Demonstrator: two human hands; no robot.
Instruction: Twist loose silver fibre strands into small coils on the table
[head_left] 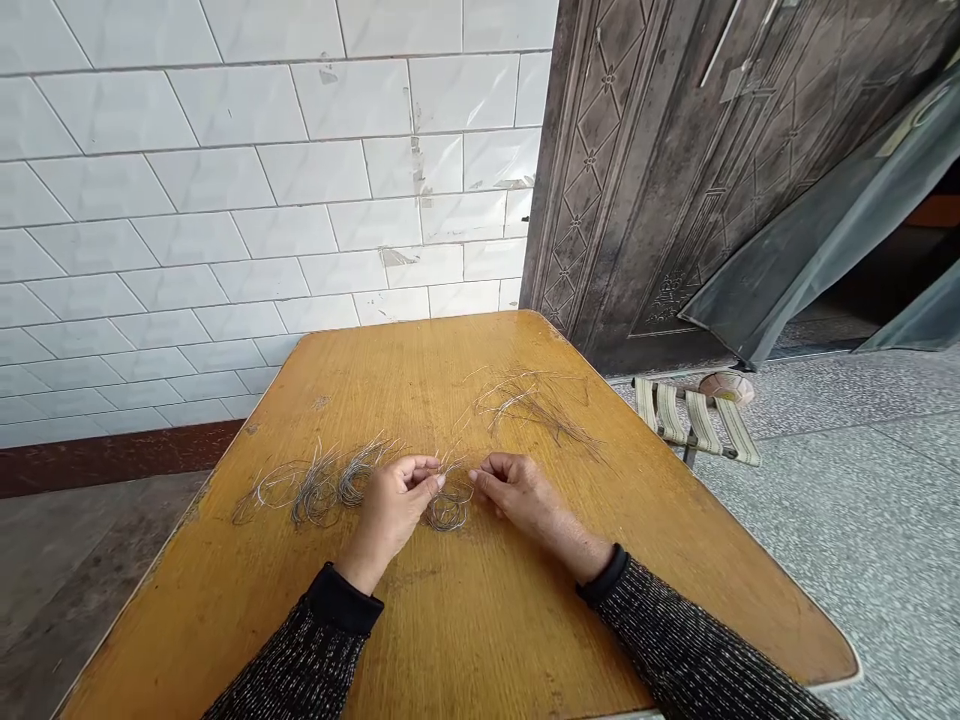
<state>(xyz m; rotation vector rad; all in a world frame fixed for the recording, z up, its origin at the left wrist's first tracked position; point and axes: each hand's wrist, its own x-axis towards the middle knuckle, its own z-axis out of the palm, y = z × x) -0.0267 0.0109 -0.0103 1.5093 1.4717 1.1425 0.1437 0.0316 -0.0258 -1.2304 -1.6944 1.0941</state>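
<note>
My left hand (401, 502) is closed in a pinch above the table, with a thin wire between thumb and fingers. Facing it across a small gap, my right hand (520, 494) pinches too, seemingly on the same fine wire. Just below and between them lies a small coil of wire (448, 512). Left of my left hand rest several coiled wire bundles: a dark coil (354, 480), a tangled grey coil (311, 492) and a looser loop (270, 488). Beyond my right hand, loose thin wires (529, 400) spread out in a heap.
Everything lies on a yellow-brown wooden table (480, 640) pushed toward a white tiled wall (225, 180). A dark carved door (637, 180) with a grey-green curtain (832, 240) stands at right. A folding stool with striped straps (697, 418) is beside the table's right edge.
</note>
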